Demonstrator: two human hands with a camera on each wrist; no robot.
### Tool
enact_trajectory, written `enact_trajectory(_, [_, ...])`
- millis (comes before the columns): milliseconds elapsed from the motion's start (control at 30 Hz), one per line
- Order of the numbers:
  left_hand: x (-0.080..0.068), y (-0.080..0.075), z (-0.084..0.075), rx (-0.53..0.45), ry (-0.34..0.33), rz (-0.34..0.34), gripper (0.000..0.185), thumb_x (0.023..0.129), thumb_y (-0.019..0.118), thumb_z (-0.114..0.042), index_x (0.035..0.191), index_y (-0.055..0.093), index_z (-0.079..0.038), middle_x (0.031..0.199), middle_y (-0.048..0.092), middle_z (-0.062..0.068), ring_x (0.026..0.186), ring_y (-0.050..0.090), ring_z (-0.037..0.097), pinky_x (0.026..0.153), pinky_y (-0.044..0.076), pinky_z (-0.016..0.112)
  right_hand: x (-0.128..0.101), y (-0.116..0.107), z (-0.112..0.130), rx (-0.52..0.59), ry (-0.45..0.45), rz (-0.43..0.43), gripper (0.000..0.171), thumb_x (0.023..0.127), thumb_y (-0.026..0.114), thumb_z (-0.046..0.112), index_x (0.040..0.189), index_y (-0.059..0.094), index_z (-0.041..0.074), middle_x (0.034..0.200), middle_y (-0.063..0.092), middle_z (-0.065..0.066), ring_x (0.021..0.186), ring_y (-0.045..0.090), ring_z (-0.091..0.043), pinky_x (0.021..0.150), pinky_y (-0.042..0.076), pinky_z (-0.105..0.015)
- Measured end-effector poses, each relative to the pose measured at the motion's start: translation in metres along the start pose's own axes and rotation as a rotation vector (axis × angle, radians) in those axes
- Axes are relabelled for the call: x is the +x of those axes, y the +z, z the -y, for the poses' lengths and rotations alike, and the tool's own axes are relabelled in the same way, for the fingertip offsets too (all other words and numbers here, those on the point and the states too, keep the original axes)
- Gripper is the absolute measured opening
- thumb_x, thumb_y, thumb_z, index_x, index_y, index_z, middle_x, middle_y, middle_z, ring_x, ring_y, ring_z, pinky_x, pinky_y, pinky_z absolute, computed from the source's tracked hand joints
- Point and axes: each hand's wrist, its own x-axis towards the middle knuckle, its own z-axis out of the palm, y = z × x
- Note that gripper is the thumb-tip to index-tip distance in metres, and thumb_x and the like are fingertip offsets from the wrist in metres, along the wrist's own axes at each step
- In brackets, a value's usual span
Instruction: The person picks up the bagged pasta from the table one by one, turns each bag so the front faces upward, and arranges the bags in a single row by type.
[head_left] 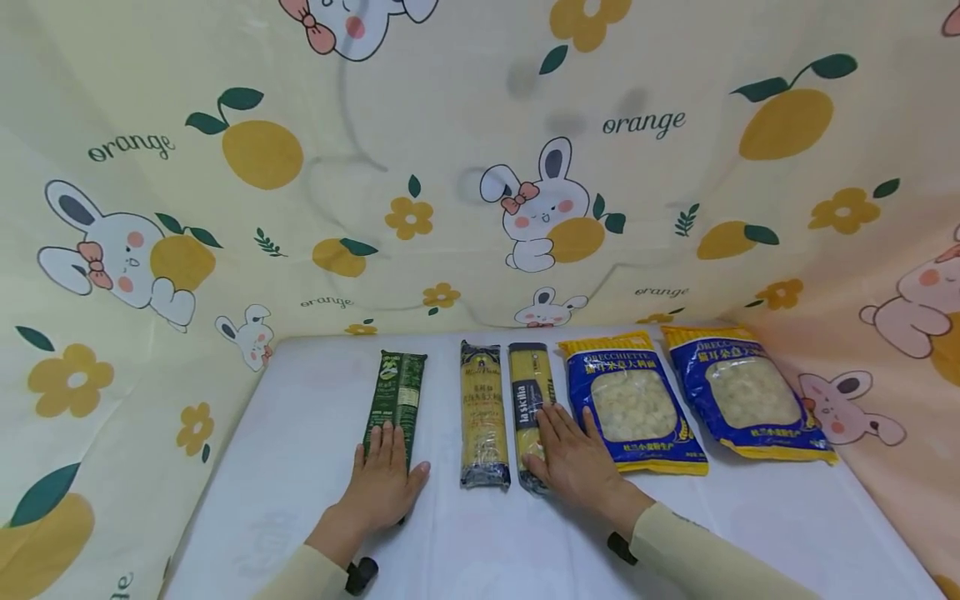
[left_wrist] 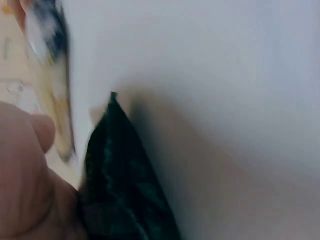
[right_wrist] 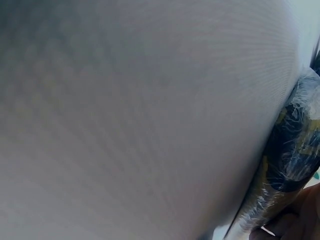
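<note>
My left hand (head_left: pixel 382 483) lies over the lower part of a dark green pasta packet (head_left: pixel 396 387), fingers straight along it and thumb out to the side. In the left wrist view the green packet's (left_wrist: pixel 122 180) pointed end shows beside the hand. My right hand (head_left: pixel 581 467) rests across the lower half of a yellow spaghetti packet (head_left: pixel 530 371) with a dark label, fingers extended and covering part of it. Between the hands lies a gold spaghetti packet (head_left: pixel 483 408) with dark ends. At the right wrist view's edge is a navy-and-yellow plastic-wrapped packet end (right_wrist: pixel 295 150).
Two blue-and-yellow orecchiette bags (head_left: pixel 636 400) lie side by side to the right, the nearer one close to my right hand. All the packs are on a white-covered table (head_left: pixel 300 433). A printed cloth (head_left: pixel 450 108) hangs behind and at both sides.
</note>
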Motion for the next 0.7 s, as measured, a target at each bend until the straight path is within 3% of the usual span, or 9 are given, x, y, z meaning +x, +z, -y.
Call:
enact_trajectory(100, [-0.005,0.004,-0.021,-0.016,0.021,0.02,0.078,0.113,0.041,-0.045,0.163,0.019,0.011,0.173,0.009,0.031,0.162,0.005,0.048,0.127,0.01,0.07,0.0,0.0,0.0,0.004,0.0,-0.007,0.078,0.108,0.049,0.056,0.16,0.04,-0.002,0.168,0.036,-0.02,0.157,0.034,-0.038,0.126,0.017,-0.069])
enact_trajectory(200, [-0.012,0.0,-0.034,0.018,0.087,0.024,0.07,0.114,0.043,-0.042,0.16,0.033,0.01,0.169,0.027,0.03,0.159,0.022,0.047,0.125,0.021,0.068,-0.001,-0.001,0.0,0.012,-0.001,-0.022,0.077,0.108,0.051,0.054,0.159,0.042,-0.002,0.167,0.038,-0.02,0.156,0.036,-0.038,0.126,0.018,-0.069])
enact_trajectory(300, [-0.012,-0.008,-0.032,0.087,0.184,-0.033,0.059,0.113,0.048,-0.037,0.152,0.049,0.007,0.159,0.049,0.026,0.151,0.043,0.043,0.122,0.032,0.064,-0.003,-0.001,-0.001,0.028,0.003,-0.032,0.075,0.107,0.053,0.052,0.158,0.043,-0.002,0.167,0.039,-0.021,0.156,0.037,-0.038,0.126,0.018,-0.069])
enact_trajectory(367, [-0.008,-0.009,-0.023,0.136,0.232,-0.082,0.056,0.112,0.05,-0.036,0.153,0.051,0.003,0.156,0.053,0.021,0.147,0.048,0.039,0.122,0.034,0.061,-0.004,-0.001,-0.002,0.032,0.01,-0.027,0.076,0.107,0.053,0.053,0.159,0.042,-0.002,0.167,0.039,-0.02,0.156,0.036,-0.038,0.126,0.017,-0.068])
enact_trajectory(467, [-0.001,-0.006,-0.004,0.159,0.278,-0.094,0.069,0.111,0.049,-0.046,0.162,0.038,-0.001,0.166,0.04,0.019,0.155,0.037,0.038,0.125,0.029,0.06,-0.004,0.0,-0.003,0.044,0.012,-0.026,0.076,0.107,0.053,0.053,0.159,0.042,-0.001,0.167,0.039,-0.02,0.156,0.036,-0.038,0.126,0.018,-0.069])
enact_trajectory(567, [0.001,-0.001,0.012,0.18,0.289,-0.025,0.085,0.109,0.042,-0.061,0.168,0.02,-0.005,0.176,0.018,0.017,0.163,0.016,0.037,0.128,0.02,0.062,-0.003,-0.001,-0.003,0.041,0.012,-0.012,0.077,0.108,0.052,0.054,0.16,0.041,-0.001,0.168,0.038,-0.019,0.157,0.035,-0.038,0.126,0.017,-0.068])
enact_trajectory(700, [-0.001,0.002,0.02,0.198,0.284,0.046,0.092,0.105,0.037,-0.07,0.169,0.018,-0.007,0.177,0.012,0.015,0.164,0.01,0.036,0.128,0.017,0.063,-0.002,-0.004,0.002,0.031,0.025,0.007,0.075,0.108,0.052,0.053,0.159,0.043,-0.001,0.167,0.039,-0.02,0.156,0.036,-0.037,0.127,0.017,-0.067])
